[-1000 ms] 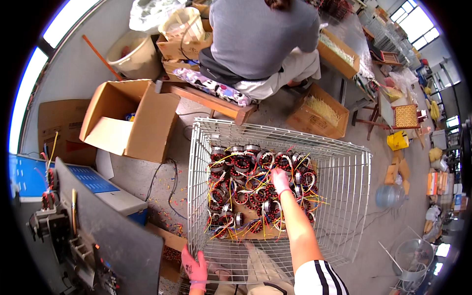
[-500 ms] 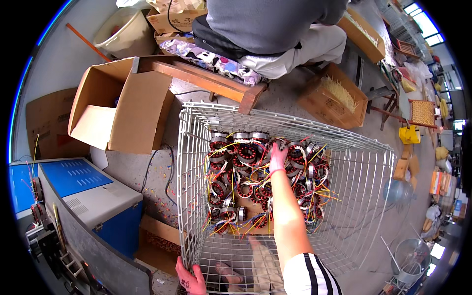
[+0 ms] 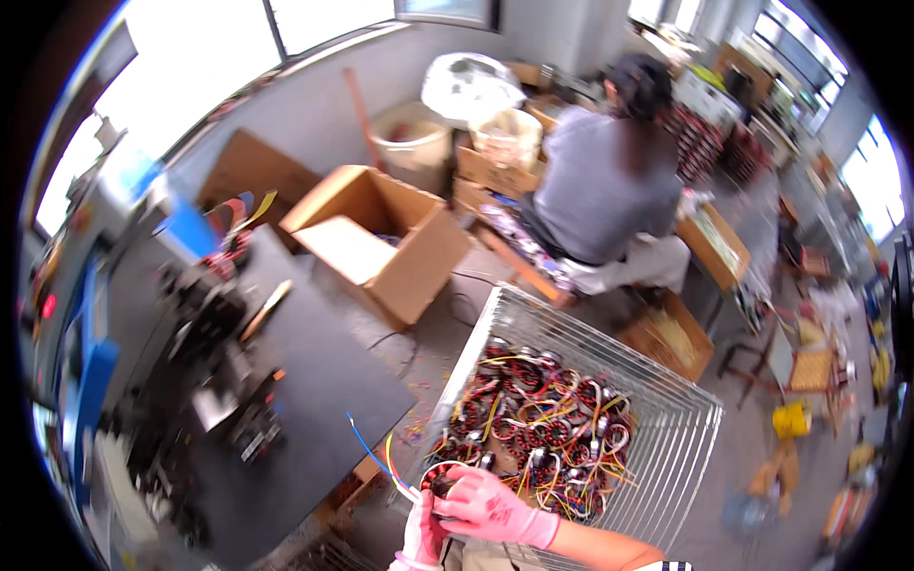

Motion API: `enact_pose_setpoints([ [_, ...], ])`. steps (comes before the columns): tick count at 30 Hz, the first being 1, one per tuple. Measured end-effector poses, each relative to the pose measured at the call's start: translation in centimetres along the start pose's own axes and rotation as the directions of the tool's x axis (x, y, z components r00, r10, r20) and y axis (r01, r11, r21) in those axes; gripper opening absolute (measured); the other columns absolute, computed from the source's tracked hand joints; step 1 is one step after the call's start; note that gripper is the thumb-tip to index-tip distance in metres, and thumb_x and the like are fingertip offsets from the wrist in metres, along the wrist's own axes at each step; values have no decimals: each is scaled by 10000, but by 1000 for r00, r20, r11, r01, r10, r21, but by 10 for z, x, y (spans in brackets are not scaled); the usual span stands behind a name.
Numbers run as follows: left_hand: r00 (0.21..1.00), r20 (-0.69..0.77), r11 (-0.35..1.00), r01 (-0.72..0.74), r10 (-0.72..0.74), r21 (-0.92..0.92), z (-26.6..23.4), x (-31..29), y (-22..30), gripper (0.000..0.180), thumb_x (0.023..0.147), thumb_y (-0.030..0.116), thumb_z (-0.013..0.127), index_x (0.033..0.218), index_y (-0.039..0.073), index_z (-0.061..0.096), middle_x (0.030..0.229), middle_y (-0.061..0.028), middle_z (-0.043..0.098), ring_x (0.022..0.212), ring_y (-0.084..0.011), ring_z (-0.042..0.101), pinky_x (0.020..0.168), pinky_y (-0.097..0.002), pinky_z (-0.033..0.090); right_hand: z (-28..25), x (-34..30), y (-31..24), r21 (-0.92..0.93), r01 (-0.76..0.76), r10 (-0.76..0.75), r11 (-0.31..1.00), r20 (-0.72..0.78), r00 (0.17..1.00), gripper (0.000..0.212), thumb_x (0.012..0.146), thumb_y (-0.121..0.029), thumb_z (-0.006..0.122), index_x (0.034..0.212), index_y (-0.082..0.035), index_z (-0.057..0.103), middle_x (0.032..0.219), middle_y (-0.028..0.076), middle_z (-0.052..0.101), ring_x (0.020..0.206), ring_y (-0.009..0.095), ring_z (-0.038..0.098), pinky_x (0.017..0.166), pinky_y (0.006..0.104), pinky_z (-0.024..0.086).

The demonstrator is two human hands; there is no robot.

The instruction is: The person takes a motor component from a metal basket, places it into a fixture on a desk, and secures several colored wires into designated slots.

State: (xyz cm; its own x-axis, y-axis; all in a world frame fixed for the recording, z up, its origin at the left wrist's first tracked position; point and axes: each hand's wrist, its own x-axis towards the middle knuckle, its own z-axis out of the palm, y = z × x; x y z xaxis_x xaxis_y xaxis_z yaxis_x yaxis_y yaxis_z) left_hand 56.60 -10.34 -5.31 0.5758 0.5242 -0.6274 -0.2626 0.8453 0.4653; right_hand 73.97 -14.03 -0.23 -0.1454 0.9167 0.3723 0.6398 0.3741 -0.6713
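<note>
A round motor stator (image 3: pixel 437 473) with dark red windings is held between my two pink-gloved hands, low in the view. My right hand (image 3: pixel 487 506) is closed around its right side. From the left, my left hand (image 3: pixel 422 535) grips it at the lower side, where blue, yellow and white lead wires (image 3: pixel 392 465) fan out up and to the left. Just beyond my hands, the wire basket (image 3: pixel 657 487) holds several more stators (image 3: pixel 557 434) with loose coloured wires, piled on a brown sheet.
On the left stands a dark workbench (image 3: pixel 324 366) with a blurred machine (image 3: pixel 205 314) on it. An open cardboard box (image 3: pixel 419 271) sits beyond. Another person (image 3: pixel 600 190) sits with their back to me, near a straw-filled box (image 3: pixel 671 338) and a white bin (image 3: pixel 411 143).
My right hand has come out of the basket with a stator. My left hand has left the basket rim and now holds it too. The view has swung up and left.
</note>
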Motion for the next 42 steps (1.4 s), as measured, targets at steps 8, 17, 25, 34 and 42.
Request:
enact_pose_setpoints([
  [8, 949, 106, 872, -316, 298, 374, -69, -179, 61, 554, 965, 280, 565, 1401, 19, 343, 1229, -66, 545, 1142, -166, 541, 995, -332, 432, 34, 66, -133, 382, -461, 182, 801, 579, 795, 721, 847, -452, 664, 1329, 36, 441, 1204, 236, 590, 1049, 351, 617, 892, 391, 489],
  [17, 745, 110, 722, -665, 658, 189, -142, -300, 89, 588, 992, 482, 424, 1196, -51, 570, 1386, -208, 469, 1217, -285, 524, 1030, -384, 419, 127, 99, -275, 164, -322, 90, 932, 758, 646, 647, 849, -487, 638, 1198, 45, 521, 1036, 242, 644, 953, 335, 657, 811, 395, 508],
  [25, 273, -378, 92, -897, 885, -432, -192, -354, 122, 403, 1008, 291, 461, 693, 49, 529, 842, -76, 629, 943, -283, 629, 1015, -489, 462, 153, 104, -355, 236, -337, 139, 912, 593, 793, 442, 903, -353, 627, 1122, 23, 546, 908, 191, 689, 814, 277, 702, 702, 363, 541],
  [34, -206, -618, -118, -976, 758, 181, -281, -426, 160, 352, 973, 281, 495, 689, 79, 549, 747, -62, 641, 815, -232, 638, 938, -443, 497, 99, 131, -261, 106, -258, 172, 960, 504, 847, 403, 860, -307, 662, 1107, 1, 584, 917, 199, 686, 867, 307, 694, 763, 371, 537],
  [42, 718, -88, 46, 78, 690, 996, -177, -276, 135, 306, 904, 283, 590, 1006, 7, 674, 789, -140, 652, 790, -209, 648, 763, -309, 511, 79, 202, -172, 198, -254, 169, 947, 364, 916, 343, 879, -241, 651, 1109, 2, 572, 880, 184, 668, 750, 229, 684, 682, 348, 536],
])
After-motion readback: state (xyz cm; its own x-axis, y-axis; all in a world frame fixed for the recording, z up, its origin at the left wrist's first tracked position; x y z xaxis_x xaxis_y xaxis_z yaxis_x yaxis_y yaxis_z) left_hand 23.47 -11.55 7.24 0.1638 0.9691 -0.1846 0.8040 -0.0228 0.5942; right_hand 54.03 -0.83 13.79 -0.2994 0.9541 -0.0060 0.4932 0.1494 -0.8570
